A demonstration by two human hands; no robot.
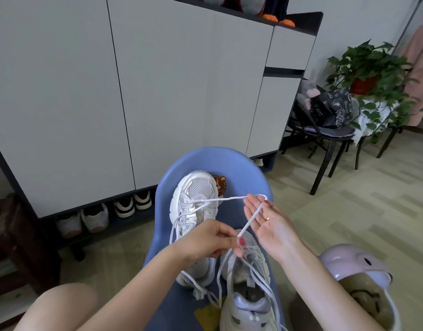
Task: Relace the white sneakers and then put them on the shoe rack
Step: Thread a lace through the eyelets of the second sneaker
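Note:
Two white sneakers lie on a blue chair (232,163) in front of me. The far sneaker (193,201) points its toe away from me; the near sneaker (247,290) lies closer, its opening toward me. A white lace (220,199) runs from the far sneaker's eyelets to the right, loops over the fingers of my right hand (269,223), then comes back down to my left hand (213,242). My left hand pinches the lace between thumb and fingers above the near sneaker. My right hand is spread, palm up, with straight fingers. Loose lace ends trail over the near sneaker.
A tall white cabinet (158,91) stands behind the chair, with several shoes in the open rack (103,218) beneath it. A black chair (325,144) with bags and a potted plant (372,75) stand at the right. A lilac stool (353,266) sits near my right forearm.

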